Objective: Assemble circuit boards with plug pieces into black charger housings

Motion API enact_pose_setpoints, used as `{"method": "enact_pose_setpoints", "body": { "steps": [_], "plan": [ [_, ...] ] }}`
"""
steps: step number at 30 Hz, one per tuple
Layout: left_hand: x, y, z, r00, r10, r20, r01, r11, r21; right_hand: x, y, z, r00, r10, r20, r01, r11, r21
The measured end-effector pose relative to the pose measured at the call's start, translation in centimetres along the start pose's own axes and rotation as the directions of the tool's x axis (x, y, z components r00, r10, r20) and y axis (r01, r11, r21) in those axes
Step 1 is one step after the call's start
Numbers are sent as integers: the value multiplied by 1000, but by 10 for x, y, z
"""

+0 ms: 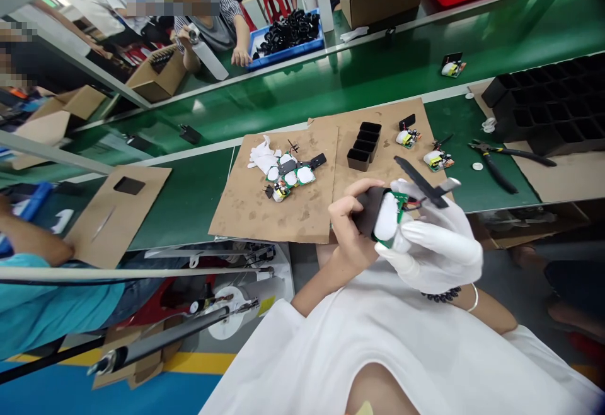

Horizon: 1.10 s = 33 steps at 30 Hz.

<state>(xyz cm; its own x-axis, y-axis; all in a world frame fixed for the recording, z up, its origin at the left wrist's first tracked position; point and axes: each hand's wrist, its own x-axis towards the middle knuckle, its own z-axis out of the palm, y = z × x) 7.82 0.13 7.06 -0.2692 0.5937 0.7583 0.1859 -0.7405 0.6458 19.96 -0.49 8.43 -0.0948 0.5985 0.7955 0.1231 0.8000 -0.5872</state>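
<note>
My bare left hand (350, 229) is wrapped round a black plastic case (367, 212), its open end facing right. My right hand (442, 248), in a white glove, grips a green circuit board (401, 204) with a white pad (387, 216) on it. The board's left edge meets the mouth of the case; how far it sits inside is hidden. A flat black plate (418, 178) hangs off the board by thin wires, above my gloved fingers. Beyond my hands, a row of black case shells (365, 146) stands on the cardboard (302, 213).
Several circuit boards (290, 172) lie on the cardboard beside a white glove (263, 155). More board assemblies (438, 160) are at right, near black-handled pliers (496, 166) and black trays (558, 99). A green conveyor (368, 74) runs behind; a co-worker's hand (241, 55) touches a blue bin (286, 52).
</note>
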Motion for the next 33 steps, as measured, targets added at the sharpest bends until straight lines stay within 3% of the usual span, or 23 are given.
{"method": "enact_pose_setpoints", "body": {
  "steps": [2,4,5,7,10,12,14,17,19,21,24,25,27,31,33],
  "plan": [
    [-4,-8,-1,996,-80,48,80,997,-5,2,9,3,999,-50,-22,48,996,-73],
    [-11,-21,-2,958,-231,166,228,973,42,7,26,4,997,46,57,-42,996,-77],
    [-15,-30,-2,918,-319,235,308,948,84,10,36,3,985,128,120,-122,991,-54],
    [-24,-50,-2,821,-467,328,429,884,186,13,61,0,914,293,281,-313,949,26],
    [-37,-79,2,724,-619,304,482,770,418,11,92,-5,755,441,485,-554,825,111],
    [-42,-92,4,709,-659,251,451,698,557,5,103,-8,681,486,548,-635,765,111],
    [-43,-99,4,709,-667,229,428,665,612,-1,107,-11,639,536,552,-691,715,104],
    [-41,-103,-3,693,-664,281,424,690,586,-3,113,-16,651,641,406,-734,668,121],
    [-38,-105,-12,640,-663,387,424,725,543,1,123,-19,658,662,357,-734,669,112],
    [-34,-107,-21,556,-661,504,443,749,493,7,137,-22,620,622,478,-745,657,112],
    [-30,-112,-32,472,-627,620,476,773,420,15,158,-25,461,467,755,-802,583,129],
    [-29,-114,-34,464,-612,640,485,780,394,16,162,-25,417,421,805,-818,560,131],
    [-29,-117,-37,460,-584,668,512,790,338,19,167,-26,388,387,837,-830,542,134],
    [-33,-118,-36,483,-562,671,575,782,240,21,155,-26,420,500,758,-786,617,29],
    [-37,-115,-30,527,-597,605,568,777,272,20,143,-25,442,593,673,-735,669,-107]
  ]
}}
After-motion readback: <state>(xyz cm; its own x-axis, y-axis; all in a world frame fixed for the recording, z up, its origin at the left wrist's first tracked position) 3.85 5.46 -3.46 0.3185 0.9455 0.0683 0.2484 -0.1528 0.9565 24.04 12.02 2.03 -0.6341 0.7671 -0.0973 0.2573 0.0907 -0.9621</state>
